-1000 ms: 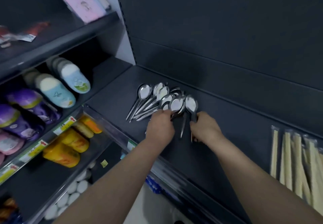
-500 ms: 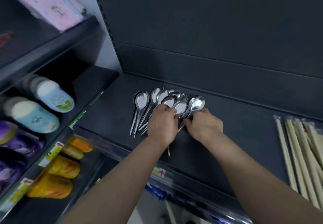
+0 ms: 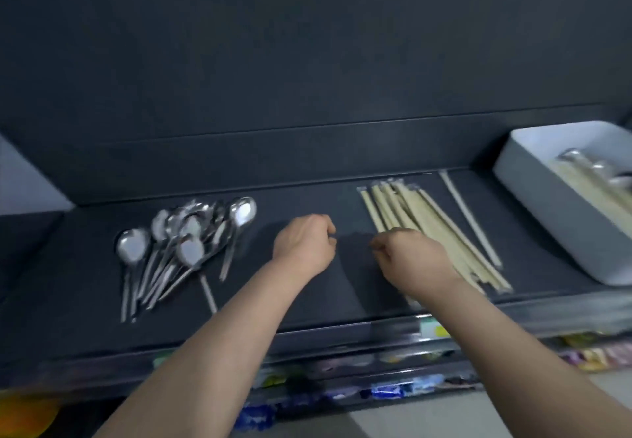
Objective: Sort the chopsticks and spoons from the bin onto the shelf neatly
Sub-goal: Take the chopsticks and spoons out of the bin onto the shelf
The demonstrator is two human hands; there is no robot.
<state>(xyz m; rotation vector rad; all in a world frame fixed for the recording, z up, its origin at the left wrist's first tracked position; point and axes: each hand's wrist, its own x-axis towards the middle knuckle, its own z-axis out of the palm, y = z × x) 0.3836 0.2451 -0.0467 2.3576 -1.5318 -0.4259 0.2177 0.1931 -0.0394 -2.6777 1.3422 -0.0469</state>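
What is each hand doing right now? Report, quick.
Left hand: closed, fingers curled, nothing visible in it.
Right hand: fingers curled at the chopsticks; a grip on them cannot be told.

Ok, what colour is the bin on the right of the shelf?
White or pale grey bin, clearest in the head view.

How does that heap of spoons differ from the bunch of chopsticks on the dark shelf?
The spoons are shiny metal; the chopsticks are pale and look wrapped in clear plastic. The spoons fan out and overlap, while the chopsticks lie nearly parallel. The spoons sit toward the left of the shelf, the chopsticks to their right. Both lie flat on it.
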